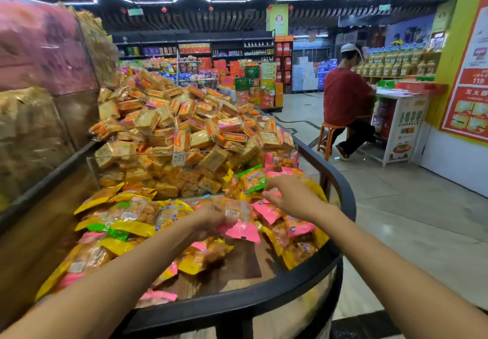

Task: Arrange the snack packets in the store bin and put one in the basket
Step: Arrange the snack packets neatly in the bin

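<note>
My left hand [208,218] at frame centre pinches a pink-edged packet [239,224] over the bin [311,283]. My right hand [289,196], just right of it, lies on the packets [126,217] with fingers curled toward a green one [253,179]; whether that grip holds anything, I cannot tell. Behind a clear divider [137,155], orange packs [184,119] pile high. No basket in frame.
</note>
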Action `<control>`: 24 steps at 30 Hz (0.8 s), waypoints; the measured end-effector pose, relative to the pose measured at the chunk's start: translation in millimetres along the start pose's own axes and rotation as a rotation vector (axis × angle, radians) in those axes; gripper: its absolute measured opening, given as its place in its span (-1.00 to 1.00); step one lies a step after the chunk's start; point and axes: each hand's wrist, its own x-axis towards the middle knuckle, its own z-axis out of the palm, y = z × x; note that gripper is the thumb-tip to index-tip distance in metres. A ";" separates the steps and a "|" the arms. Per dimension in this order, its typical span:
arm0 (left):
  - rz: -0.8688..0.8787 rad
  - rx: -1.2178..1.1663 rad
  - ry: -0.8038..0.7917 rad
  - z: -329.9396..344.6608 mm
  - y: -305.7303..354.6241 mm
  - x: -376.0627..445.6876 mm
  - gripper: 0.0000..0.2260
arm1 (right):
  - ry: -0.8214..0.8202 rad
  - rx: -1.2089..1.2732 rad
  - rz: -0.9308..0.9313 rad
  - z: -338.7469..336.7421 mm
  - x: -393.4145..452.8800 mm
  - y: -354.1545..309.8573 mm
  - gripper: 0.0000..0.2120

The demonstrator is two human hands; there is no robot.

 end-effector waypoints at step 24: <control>0.265 -0.282 0.230 -109.8 -4.4 -18.3 -0.70 | -0.073 1.107 0.314 76.9 88.3 -103.6 -0.62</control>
